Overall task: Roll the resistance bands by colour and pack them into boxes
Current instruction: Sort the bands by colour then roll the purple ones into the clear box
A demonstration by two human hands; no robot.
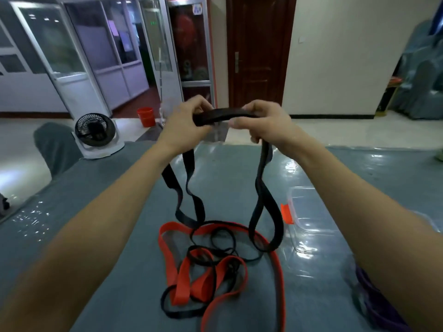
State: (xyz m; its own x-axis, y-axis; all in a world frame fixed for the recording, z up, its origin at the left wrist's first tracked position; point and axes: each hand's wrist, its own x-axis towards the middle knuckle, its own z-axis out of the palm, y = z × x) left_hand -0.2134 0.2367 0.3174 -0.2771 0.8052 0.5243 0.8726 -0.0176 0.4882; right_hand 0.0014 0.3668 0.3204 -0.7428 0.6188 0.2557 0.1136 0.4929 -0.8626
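Barely begun: left hand [184, 123] and right hand [261, 121] pinch a wide black rubber band [225, 115]; red rubber bands [182, 279] lie loose at 6 o'clock, clear plastic box [309, 221] looks empty.

Black bands [225, 115], red bands [182, 286]

Aluminium-framed glass partitions [72, 49] wall off side rooms in what appears to be an office hall, next to a dark wooden door [259, 51]. A small fan [94, 130] and an orange bucket [145, 116] stand on the glossy pale floor [335, 130] beyond a grey-covered table [115, 192].
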